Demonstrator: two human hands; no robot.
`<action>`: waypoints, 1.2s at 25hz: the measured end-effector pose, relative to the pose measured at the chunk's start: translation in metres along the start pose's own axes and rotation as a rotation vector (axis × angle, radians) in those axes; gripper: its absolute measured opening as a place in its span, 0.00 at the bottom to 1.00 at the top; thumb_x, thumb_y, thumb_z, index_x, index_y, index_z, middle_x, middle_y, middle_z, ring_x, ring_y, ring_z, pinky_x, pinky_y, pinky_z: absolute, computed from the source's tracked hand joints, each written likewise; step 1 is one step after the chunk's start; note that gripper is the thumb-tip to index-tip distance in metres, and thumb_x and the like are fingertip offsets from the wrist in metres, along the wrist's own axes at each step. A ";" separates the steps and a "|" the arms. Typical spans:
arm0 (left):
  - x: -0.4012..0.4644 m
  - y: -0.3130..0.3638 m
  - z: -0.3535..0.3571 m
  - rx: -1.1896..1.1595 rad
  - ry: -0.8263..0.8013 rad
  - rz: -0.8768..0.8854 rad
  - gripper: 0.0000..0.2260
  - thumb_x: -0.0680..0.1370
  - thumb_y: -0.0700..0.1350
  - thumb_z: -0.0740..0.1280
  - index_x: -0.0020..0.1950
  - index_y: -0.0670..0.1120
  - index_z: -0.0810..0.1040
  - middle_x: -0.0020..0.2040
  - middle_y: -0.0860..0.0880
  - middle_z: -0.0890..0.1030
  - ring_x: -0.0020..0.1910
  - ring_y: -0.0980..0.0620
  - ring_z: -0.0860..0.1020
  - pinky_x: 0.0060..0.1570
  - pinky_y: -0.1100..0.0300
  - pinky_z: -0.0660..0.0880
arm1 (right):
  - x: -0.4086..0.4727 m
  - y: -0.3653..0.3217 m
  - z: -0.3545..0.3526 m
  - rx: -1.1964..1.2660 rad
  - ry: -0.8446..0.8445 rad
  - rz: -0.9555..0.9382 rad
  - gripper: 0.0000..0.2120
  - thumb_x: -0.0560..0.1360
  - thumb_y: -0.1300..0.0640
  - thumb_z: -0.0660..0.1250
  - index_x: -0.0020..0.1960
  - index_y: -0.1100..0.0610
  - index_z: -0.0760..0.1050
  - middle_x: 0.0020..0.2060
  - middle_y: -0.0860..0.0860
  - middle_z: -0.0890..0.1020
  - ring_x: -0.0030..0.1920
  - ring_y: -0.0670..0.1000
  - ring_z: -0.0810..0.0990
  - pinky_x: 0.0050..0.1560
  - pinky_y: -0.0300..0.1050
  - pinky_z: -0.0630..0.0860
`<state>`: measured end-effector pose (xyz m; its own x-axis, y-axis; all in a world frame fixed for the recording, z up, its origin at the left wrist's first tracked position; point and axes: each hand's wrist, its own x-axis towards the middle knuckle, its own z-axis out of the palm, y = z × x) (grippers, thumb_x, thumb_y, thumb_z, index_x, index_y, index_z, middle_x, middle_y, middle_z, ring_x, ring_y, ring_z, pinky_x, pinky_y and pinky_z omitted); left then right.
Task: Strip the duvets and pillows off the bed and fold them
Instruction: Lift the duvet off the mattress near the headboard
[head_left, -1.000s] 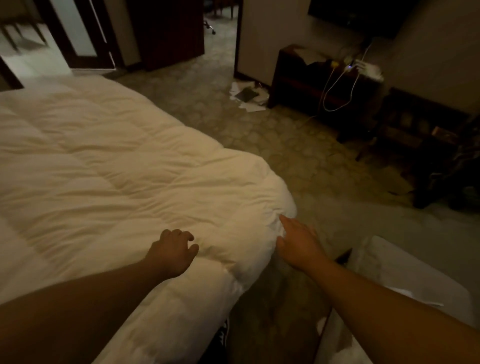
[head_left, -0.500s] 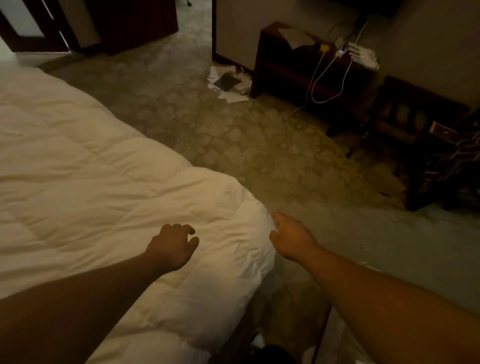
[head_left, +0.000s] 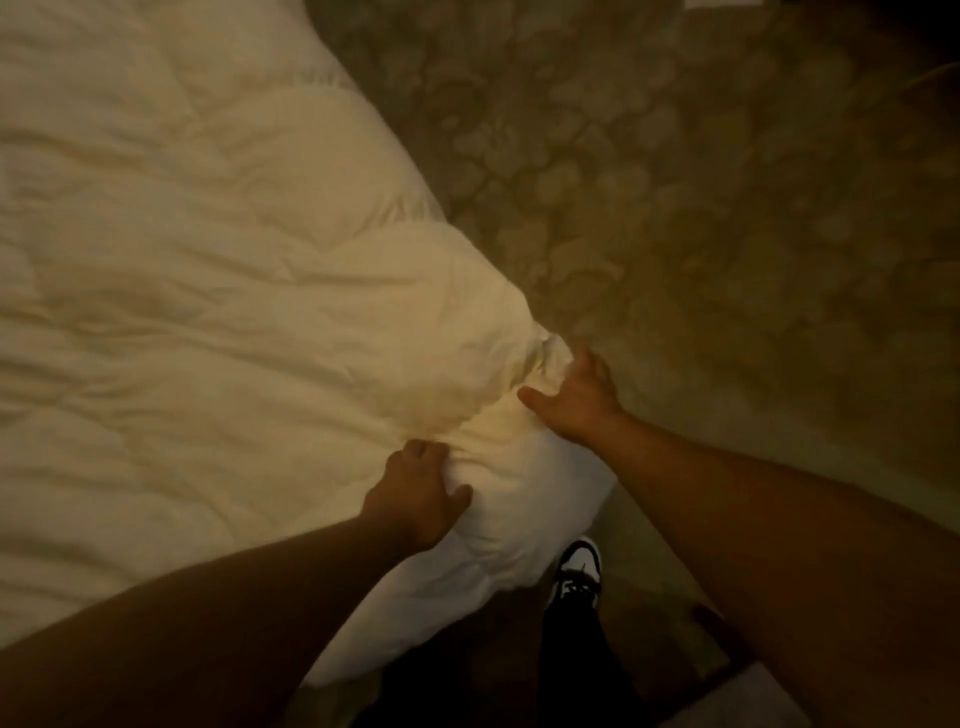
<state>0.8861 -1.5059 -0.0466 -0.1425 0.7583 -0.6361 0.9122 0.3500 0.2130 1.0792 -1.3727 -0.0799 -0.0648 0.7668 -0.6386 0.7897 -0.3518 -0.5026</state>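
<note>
A thick white quilted duvet (head_left: 208, 291) covers the bed and fills the left half of the view, its corner hanging toward me. My left hand (head_left: 415, 493) grips a bunched fold of the duvet near that corner, fingers dug into the fabric. My right hand (head_left: 576, 395) holds the gathered tip of the corner at the bed's edge, thumb stretched along the fabric and fingers hidden behind it. No pillows are in view.
Patterned beige carpet (head_left: 701, 208) spreads to the right of the bed. My leg in dark trousers and a black-and-white shoe (head_left: 579, 569) stand close to the bed corner. A pale object's edge (head_left: 748, 696) shows at the bottom right.
The view has tilted down and closer to the bed corner. Both hands, which hovered open at the duvet, now have hold of it, and the corner is bunched up.
</note>
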 end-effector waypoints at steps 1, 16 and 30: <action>0.004 0.001 0.015 0.003 -0.014 -0.035 0.36 0.74 0.65 0.63 0.76 0.49 0.59 0.75 0.45 0.60 0.73 0.44 0.61 0.68 0.46 0.67 | 0.017 0.002 0.006 0.007 -0.070 0.028 0.58 0.67 0.35 0.71 0.78 0.53 0.36 0.78 0.57 0.49 0.77 0.59 0.50 0.76 0.56 0.52; 0.010 0.025 0.103 0.293 0.119 0.052 0.43 0.74 0.66 0.57 0.79 0.50 0.38 0.79 0.49 0.38 0.77 0.44 0.37 0.71 0.35 0.46 | 0.025 0.079 0.036 0.020 0.213 0.053 0.28 0.78 0.48 0.64 0.75 0.54 0.62 0.70 0.60 0.67 0.69 0.62 0.66 0.68 0.51 0.64; 0.006 -0.003 0.125 0.151 0.224 0.163 0.51 0.66 0.73 0.60 0.79 0.47 0.46 0.80 0.47 0.47 0.78 0.43 0.43 0.72 0.35 0.45 | -0.024 0.112 0.147 1.507 0.031 0.505 0.29 0.70 0.44 0.69 0.68 0.53 0.73 0.62 0.53 0.79 0.62 0.61 0.76 0.67 0.62 0.70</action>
<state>0.9303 -1.5712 -0.1439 -0.0550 0.9060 -0.4198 0.9743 0.1407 0.1760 1.0790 -1.5096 -0.2063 0.0320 0.4146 -0.9094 -0.5777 -0.7349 -0.3553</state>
